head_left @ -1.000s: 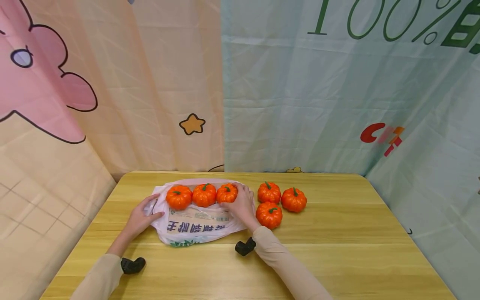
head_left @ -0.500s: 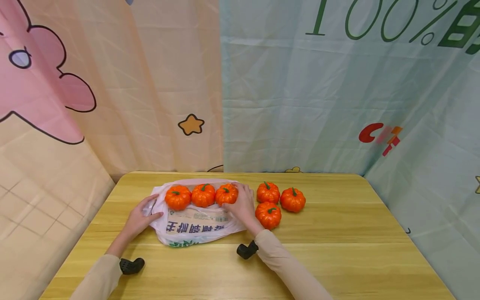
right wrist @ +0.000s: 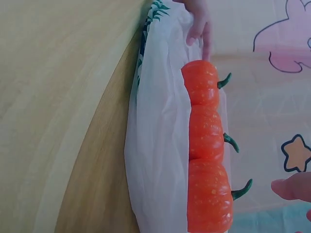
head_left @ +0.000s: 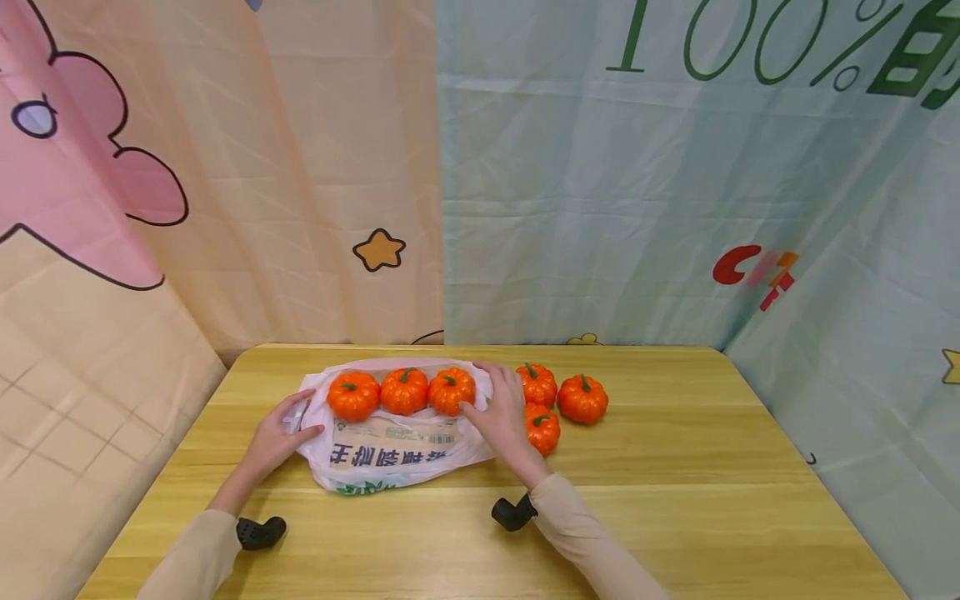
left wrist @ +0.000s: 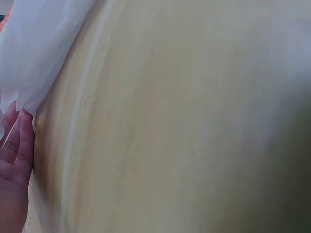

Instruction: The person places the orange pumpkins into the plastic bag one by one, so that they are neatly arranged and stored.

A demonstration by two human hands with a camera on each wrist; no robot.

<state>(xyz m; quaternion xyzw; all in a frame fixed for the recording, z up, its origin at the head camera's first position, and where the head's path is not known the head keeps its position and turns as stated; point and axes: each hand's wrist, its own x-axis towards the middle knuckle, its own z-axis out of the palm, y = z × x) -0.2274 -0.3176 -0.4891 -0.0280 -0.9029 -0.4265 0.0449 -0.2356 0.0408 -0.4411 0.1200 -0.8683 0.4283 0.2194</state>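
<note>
Three small orange pumpkins with green stems sit in a row in the mouth of a white plastic bag: a left pumpkin (head_left: 353,397), a middle pumpkin (head_left: 404,395) and a right pumpkin (head_left: 452,393). The bag (head_left: 375,482) lies on the table, dark printing towards the person. At its left end my left hand (head_left: 274,437) touches the plastic, thumb and fingers spread apart; the left wrist view shows fairly straight fingers against the bag. Beside the right pumpkin is my right hand (head_left: 501,412), thumb and fingers apart, holding nothing. In the right wrist view a fingertip (right wrist: 286,188) stands off the pumpkin stem.
To the right of my right hand are more pumpkins: a rear one (head_left: 538,386), a front one (head_left: 543,431) partly hidden by the hand, and an outer one (head_left: 583,400). The wooden table (head_left: 675,467) ends at a printed curtain (head_left: 570,208) behind.
My right hand has let go of the right pumpkin and drawn a little to the right, now covering part of the loose pumpkins. The left hand stays at the bag's left end.
</note>
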